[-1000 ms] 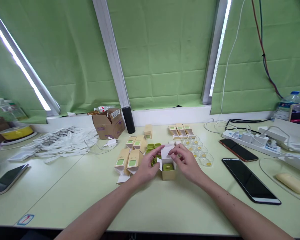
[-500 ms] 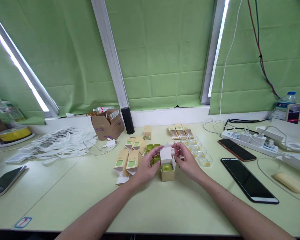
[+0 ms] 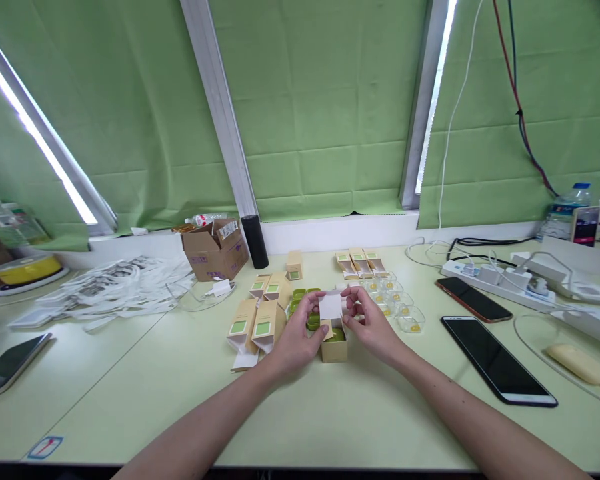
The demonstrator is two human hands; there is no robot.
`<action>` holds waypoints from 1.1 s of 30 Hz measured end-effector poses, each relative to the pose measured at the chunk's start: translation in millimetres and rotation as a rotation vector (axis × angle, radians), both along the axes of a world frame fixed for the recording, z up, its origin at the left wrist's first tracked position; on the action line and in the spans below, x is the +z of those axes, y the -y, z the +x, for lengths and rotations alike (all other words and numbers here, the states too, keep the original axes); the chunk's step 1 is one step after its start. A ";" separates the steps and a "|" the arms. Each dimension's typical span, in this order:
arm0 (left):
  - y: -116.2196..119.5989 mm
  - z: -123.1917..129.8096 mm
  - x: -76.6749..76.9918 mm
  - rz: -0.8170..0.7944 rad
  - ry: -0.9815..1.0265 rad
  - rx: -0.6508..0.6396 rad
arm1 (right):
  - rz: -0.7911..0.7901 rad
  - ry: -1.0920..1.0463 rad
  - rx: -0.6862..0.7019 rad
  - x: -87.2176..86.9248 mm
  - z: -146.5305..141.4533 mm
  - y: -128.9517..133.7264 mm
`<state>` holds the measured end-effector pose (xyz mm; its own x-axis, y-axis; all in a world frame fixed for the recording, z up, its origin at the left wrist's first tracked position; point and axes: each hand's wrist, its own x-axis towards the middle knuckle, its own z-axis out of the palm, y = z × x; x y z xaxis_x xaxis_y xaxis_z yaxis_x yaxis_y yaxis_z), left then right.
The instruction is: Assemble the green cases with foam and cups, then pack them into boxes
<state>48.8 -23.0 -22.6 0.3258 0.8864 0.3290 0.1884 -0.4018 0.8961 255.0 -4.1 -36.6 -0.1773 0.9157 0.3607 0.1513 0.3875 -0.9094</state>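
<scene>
Tabletop (image 3: 300,420), back from mid front edge: open box (image 3: 334,354); L hand (image 3: 296,340) curled, thumb on flap (image 3: 328,329); R hand (image 3: 373,327) curled at lid (image 3: 330,307); grips unclear.

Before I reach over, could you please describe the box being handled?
On the pale table, find the left hand and right hand. The box between them, unlike the tan cartons farther left, has a raised white flap and green item inside.

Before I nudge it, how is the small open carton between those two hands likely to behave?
The small open carton would probably slide rather than roll, since it is boxy and stands flat on the table. Its raised white flap looks like thin card, so it should bend easily. The green item sitting low inside may help against tipping.
</scene>
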 end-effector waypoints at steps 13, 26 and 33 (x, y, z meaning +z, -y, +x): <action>1.8 1.5 3.7 0.039 -0.013 0.011 | -0.054 0.064 0.057 0.4 -3.8 4.7; 2.4 -2.5 2.7 0.130 -0.051 0.019 | -0.015 0.119 0.047 0.0 -4.6 6.2; -1.3 -4.8 3.3 0.296 -0.206 0.036 | 0.042 0.151 0.042 -3.4 -2.9 2.6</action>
<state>44.0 -21.7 -19.3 0.3820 0.7747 0.5038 0.3720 -0.6280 0.6836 252.2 -6.7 -40.0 -0.2700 0.8910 0.3650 0.2677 0.4336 -0.8604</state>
